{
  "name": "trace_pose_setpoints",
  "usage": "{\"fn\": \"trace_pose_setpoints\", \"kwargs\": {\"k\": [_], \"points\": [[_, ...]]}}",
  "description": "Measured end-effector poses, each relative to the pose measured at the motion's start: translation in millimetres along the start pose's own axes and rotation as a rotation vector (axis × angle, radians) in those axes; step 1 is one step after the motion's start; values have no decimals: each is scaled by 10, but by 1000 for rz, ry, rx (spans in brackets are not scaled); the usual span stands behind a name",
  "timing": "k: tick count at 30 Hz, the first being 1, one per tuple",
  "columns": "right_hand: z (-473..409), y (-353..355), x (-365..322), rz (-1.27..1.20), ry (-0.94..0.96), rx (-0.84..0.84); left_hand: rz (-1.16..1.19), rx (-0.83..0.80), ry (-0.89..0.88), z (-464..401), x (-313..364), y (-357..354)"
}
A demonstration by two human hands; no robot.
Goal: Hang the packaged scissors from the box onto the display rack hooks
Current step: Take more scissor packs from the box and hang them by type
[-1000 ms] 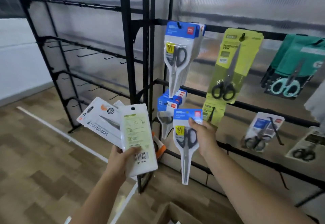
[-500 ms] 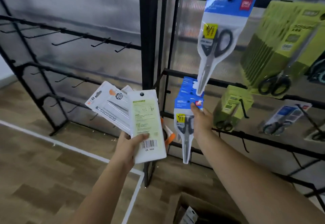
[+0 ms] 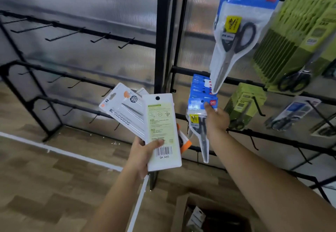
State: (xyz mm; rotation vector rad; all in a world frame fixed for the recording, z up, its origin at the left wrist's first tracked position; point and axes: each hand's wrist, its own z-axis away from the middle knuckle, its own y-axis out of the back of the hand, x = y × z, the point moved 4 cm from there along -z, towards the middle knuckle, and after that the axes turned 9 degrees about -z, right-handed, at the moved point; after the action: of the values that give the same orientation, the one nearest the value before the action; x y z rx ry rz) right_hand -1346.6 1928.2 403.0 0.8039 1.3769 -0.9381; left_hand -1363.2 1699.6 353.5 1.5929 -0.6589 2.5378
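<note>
- An open cardboard box (image 3: 183, 211) sits on the wood floor (image 3: 36, 177) at the foot of the black display rack (image 3: 161, 49), with a packet showing inside it.
- The left hand (image 3: 141, 151) grips a fan of scissor packs in front of the rack's upright post; the front pack (image 3: 162, 131) shows its pale green back and barcode, the thumb pressed just above the barcode.
- Behind it in the same hand, a white pack (image 3: 123, 111) angles up to the left, and an orange edge peeks out on the right.
- The right hand (image 3: 216, 119) pinches the blue-topped scissors pack (image 3: 199, 120) at its header, holding it against a stack of matching packs (image 3: 201, 86) on the rack's middle rail.
- Above on the rack hangs a larger blue pack (image 3: 240, 31); green packs (image 3: 294, 40) crowd the hooks to its right.
- Left of the post, the rack's hooks (image 3: 101, 38) carry nothing.
</note>
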Motion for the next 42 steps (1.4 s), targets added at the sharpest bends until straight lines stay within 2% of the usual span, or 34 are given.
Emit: {"fn": "trace_pose_setpoints", "kwargs": {"k": [4,8,10,12,13,15,17,18,21,24,28,32,35,37,39,42], "points": [[-38,33,-8,36,-60,21,-7,12,-5,42,-4,94],[-105,-20,-38,137,-171,-32,6,22,-2,98,5,126],[-125,20,-49,248,-148,41,4,18,-4,115,16,112],[-11,91,-94,199,-93,127,11,6,-7,117,34,90],[102,64,-89,87,-130,45,16,-3,-13,122,52,68],[439,-64,-72,-40,-266,-291,20,-25,-36,122,84,14],[753,-158,-66,37,-287,-610,11,-46,-75,130,130,-54],[843,-167,-61,99,-243,-689,5,-60,-101,134,152,-96],[899,-113,-92,129,-137,-669,59,-93,-146,149,190,-212],[890,-45,-116,104,-107,-640,101,-139,-93,157,206,-307],[858,52,-159,28,-63,-617,123,11,-110,90,197,-270],[768,180,-368,42,254,-551,91,69,-185,89,145,-226],[842,143,-420,243,507,-596,50,28,-238,133,120,-345],[954,51,-293,312,477,-725,42,-18,-265,157,107,-461],[1048,-18,-115,343,293,-876,66,-67,-267,177,90,-529],[1041,-40,30,375,205,-932,116,-101,-227,205,39,-489]]}}
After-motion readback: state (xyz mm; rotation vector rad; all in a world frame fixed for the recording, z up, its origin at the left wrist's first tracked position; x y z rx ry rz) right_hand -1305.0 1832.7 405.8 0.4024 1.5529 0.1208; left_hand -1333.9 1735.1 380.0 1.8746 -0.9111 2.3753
